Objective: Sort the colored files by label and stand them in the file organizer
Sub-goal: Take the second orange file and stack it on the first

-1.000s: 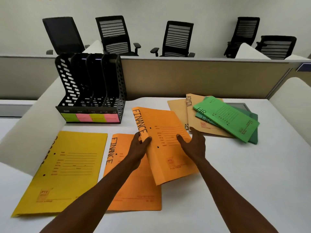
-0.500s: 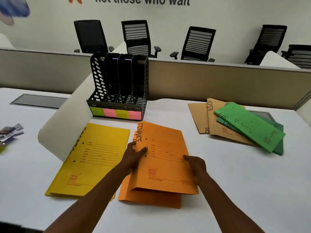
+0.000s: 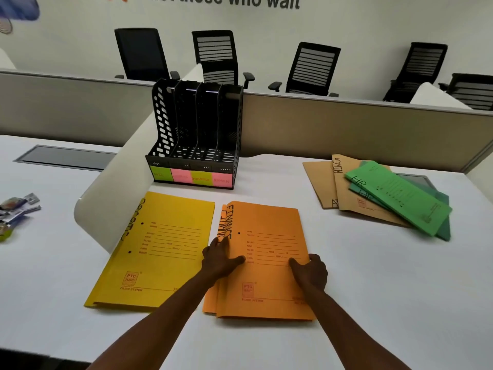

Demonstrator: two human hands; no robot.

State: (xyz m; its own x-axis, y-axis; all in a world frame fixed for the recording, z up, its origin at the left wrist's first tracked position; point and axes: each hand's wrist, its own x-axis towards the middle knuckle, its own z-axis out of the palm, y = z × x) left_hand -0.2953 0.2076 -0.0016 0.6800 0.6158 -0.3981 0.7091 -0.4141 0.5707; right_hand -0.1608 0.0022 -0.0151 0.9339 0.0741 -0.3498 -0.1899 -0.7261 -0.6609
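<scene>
Two orange files marked FINANCE (image 3: 266, 231) lie stacked on the white desk in front of me. My left hand (image 3: 218, 259) grips the stack's left edge, thumb on top. My right hand (image 3: 310, 271) holds its right edge. A yellow file (image 3: 160, 247) lies flat to their left. At the right, brown files marked ADMIN (image 3: 337, 188) lie under green files marked HR (image 3: 397, 196). The black file organizer (image 3: 197, 140) stands behind, its slots empty, with green and pink sticky labels along its front.
A curved white divider (image 3: 112, 193) runs along the left of the yellow file. Small items (image 3: 16, 209) lie at the far left edge. A beige partition (image 3: 346, 124) closes the desk's back, with black office chairs behind it.
The orange file that both hands held up has been lowered onto the second orange file and squared with it. My view has shifted right, so everything sits further right in frame.
</scene>
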